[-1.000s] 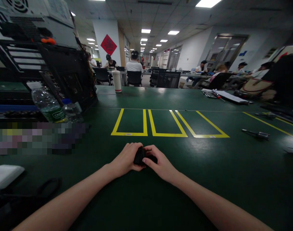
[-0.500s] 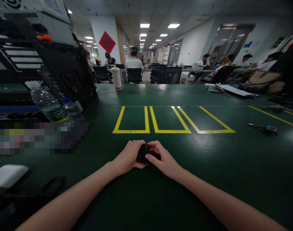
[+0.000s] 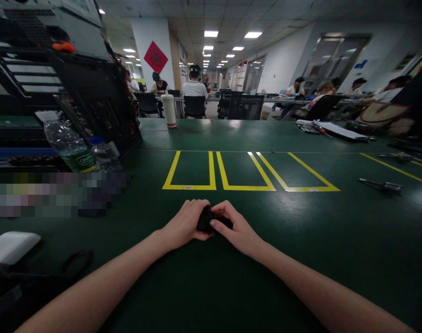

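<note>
A small black boxy object [image 3: 204, 221] is between my two hands, low over the green table just in front of the yellow tape frames. Its exact kind is too dark to make out. My left hand [image 3: 187, 221] wraps round its left side, thumb on the near side and fingers over the far side. From the right, my right hand [image 3: 235, 226] pinches its right edge between thumb and fingertips. Much of the object is hidden by the fingers.
Yellow tape frames [image 3: 189, 188] mark the green table [image 3: 204, 291]. Plastic bottles [image 3: 70, 143] and dark computer hardware [image 3: 103, 106] stand on the left. A white cup [image 3: 168, 111] is farther back. At right lie a screwdriver-like tool [image 3: 382, 186] and a clipboard [image 3: 342, 131]. People sit in the background.
The camera view has shifted slightly. Both hands keep their hold on the black object, with hardly any finger movement visible.
</note>
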`<state>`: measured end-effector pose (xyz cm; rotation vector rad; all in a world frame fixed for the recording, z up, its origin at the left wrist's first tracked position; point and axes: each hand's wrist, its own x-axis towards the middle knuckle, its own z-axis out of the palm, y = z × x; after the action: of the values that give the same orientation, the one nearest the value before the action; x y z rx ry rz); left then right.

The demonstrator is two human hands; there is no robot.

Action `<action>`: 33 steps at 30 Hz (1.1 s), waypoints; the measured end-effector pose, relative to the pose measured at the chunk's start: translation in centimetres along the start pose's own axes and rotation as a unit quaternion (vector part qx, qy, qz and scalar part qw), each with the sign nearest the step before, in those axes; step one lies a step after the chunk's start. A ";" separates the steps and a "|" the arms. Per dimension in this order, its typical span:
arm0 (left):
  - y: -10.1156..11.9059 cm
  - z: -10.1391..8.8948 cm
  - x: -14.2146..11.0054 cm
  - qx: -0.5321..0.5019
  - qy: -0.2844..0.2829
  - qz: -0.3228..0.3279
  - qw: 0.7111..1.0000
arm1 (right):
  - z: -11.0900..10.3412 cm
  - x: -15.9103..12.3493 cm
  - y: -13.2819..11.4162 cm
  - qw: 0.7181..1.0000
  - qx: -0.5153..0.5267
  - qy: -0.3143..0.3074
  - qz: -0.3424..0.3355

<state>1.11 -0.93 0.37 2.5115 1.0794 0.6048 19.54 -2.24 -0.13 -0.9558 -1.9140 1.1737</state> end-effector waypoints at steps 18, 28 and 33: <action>0.4 -0.6 0.0 0.000 -0.021 -0.002 1.000 | 0.3 -0.1 0.1 1.000 -0.009 0.004 -0.007; 0.5 -0.6 -0.1 0.011 -0.019 0.002 1.000 | 0.0 -0.3 0.2 0.997 -0.060 0.003 -0.037; 0.7 -0.7 -0.1 0.002 -0.017 0.008 1.000 | 0.3 -0.2 0.2 0.999 -0.041 0.019 -0.029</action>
<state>1.07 -1.39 1.27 2.5270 1.0506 0.5632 19.44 -2.45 -0.47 -0.9512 -1.9591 1.0441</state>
